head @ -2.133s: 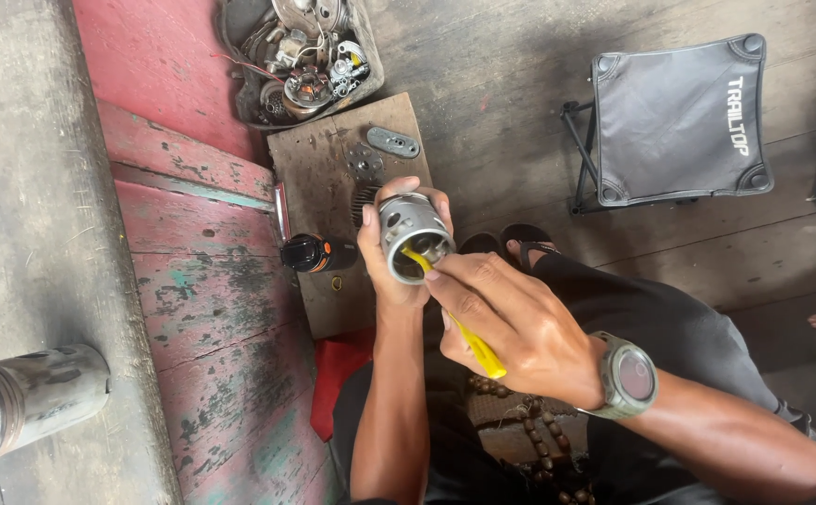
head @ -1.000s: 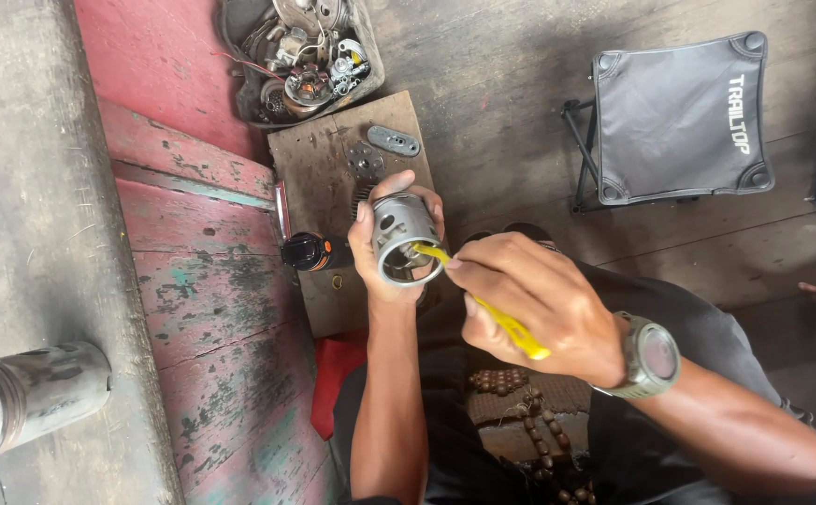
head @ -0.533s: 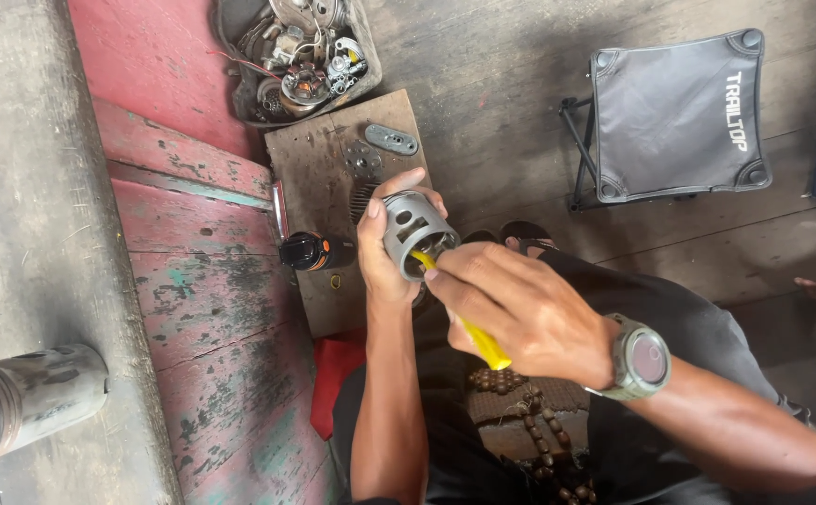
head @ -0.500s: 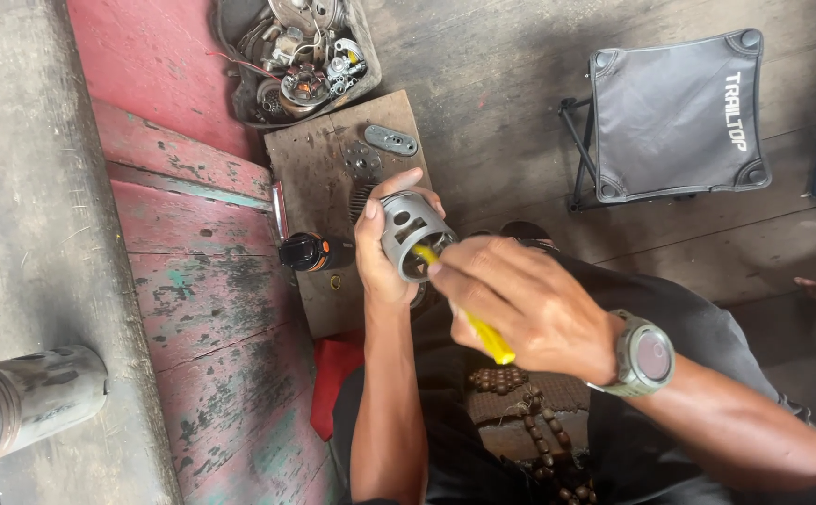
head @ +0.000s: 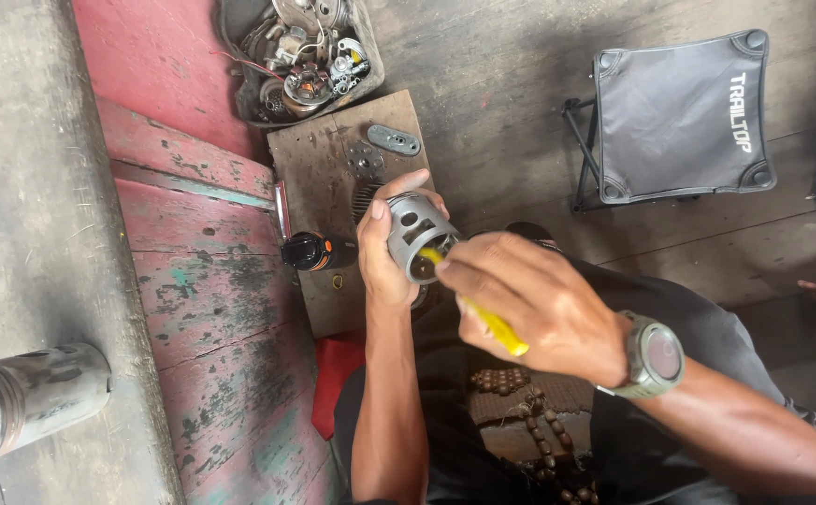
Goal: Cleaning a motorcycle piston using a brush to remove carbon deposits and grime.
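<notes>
Yellow-handled tool point(head: 483, 318), pinched in the right hand point(head: 529, 304), is pushing back inside the metal cylinder point(head: 417, 234) after withdrawing; the left hand point(head: 384, 257) is clasping the cylinder.

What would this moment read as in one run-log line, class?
left hand: grips grey metal cylinder | right hand: holds yellow tool, tip in cylinder opening | nearby: wooden board, dark bottle

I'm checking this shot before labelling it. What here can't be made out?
Head view only:
- Tip of the yellow tool: hidden inside the metal cylinder and under the right hand.
- Cylinder's far side: covered by the left hand.
- Parts in the tray: too small and tangled.
- Metal pipe: cut off by the left edge.
</notes>
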